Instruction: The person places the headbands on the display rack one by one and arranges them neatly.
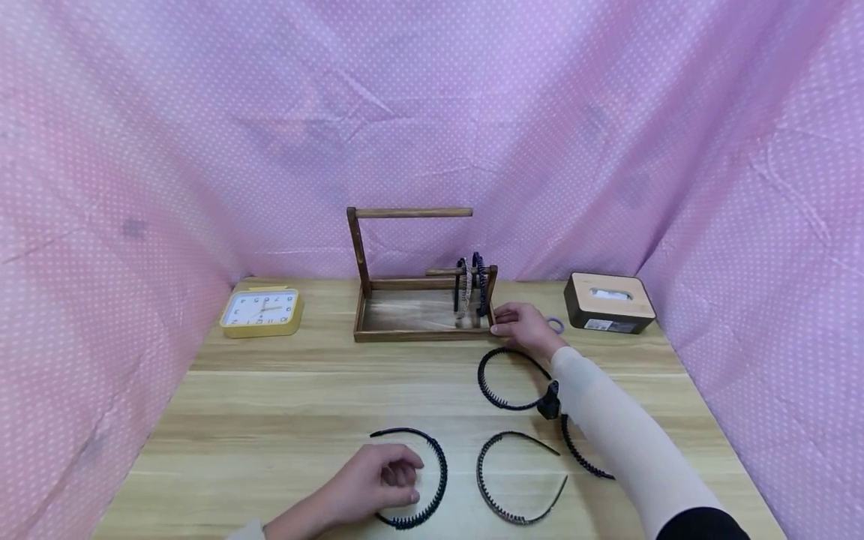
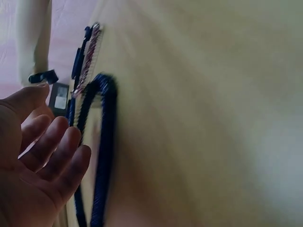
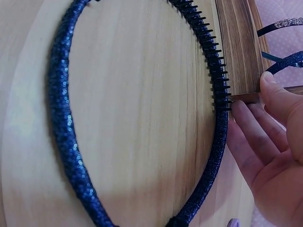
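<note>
My right hand grips the front right corner of a wooden rack, thumb on the tray's edge and fingers against its outer side. Dark and silvery headbands hang from the rack's short lower bar. Just in front of that hand a dark blue sequined headband with comb teeth lies on the table. My left hand, fingers loosely curled and holding nothing, hovers over a black toothed headband near the front. To its right lies a brownish toothed headband.
Another dark headband is partly hidden under my right forearm. A yellow clock stands at the back left, a tissue box at the back right. A small purple ring lies beside my right hand. Pink dotted cloth hangs around the table.
</note>
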The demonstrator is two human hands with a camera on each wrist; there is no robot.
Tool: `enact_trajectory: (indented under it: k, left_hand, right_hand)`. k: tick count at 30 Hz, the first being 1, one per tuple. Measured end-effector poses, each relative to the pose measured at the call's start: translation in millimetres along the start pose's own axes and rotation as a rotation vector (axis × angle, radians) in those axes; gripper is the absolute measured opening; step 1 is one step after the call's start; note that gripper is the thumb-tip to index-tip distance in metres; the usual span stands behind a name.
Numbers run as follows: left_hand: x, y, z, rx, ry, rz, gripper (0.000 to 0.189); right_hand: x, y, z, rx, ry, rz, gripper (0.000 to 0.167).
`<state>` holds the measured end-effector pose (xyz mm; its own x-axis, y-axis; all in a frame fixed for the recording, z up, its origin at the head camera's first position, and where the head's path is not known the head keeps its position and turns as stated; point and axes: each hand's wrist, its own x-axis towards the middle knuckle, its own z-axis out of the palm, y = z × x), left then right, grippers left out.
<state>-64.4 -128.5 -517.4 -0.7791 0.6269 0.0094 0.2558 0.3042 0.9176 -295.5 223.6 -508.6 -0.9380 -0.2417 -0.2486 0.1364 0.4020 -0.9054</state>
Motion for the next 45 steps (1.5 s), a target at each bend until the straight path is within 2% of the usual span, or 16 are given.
enact_trajectory:
  k: [5,10,14,29,33,37,41,45]
  left_hand:
    - [-9.2,-0.8,9.2,0.033,-0.029,0.043,0.026]
    - [-13.0,-3.2,10.8,0.091,-0.017,0.086,0.029]
    - [-15.2,-4.5,11.4,0.144,-0.050,0.099,0.033]
    - [-15.3,-3.8,16.8,0.254,-0.105,0.016,0.028]
    - [-11.5,-2.4,18.6,0.292,-0.134,-0.015,0.027]
    - [-8.3,-3.1,20.0,0.335,-0.149,-0.014,0.026]
    - [-8.5,-7.2,20.8,0.386,-0.127,0.053,0.023]
    - [-9.9,-9.7,21.4,0.456,-0.101,0.152,0.022]
  right_hand:
    - [2.2,1,-2,0.013,0.006,-0.006,0.047]
    - [4.8,1,-4,0.010,0.021,-0.018,0.047]
    - [5.5,1,-5,0.006,0.022,-0.017,0.048]
    - [0.8,1,1,-0.042,0.019,-0.007,0.046]
    - [-3.2,-2,2,-0.032,0.013,-0.013,0.047]
    - [-3.1,-3,2,-0.029,0.010,-0.015,0.048]
    - [0.7,2,2,-0.027,0.005,-0.019,0.048]
    - [1.3,3,2,-0.021,0.008,-0.017,0.046]
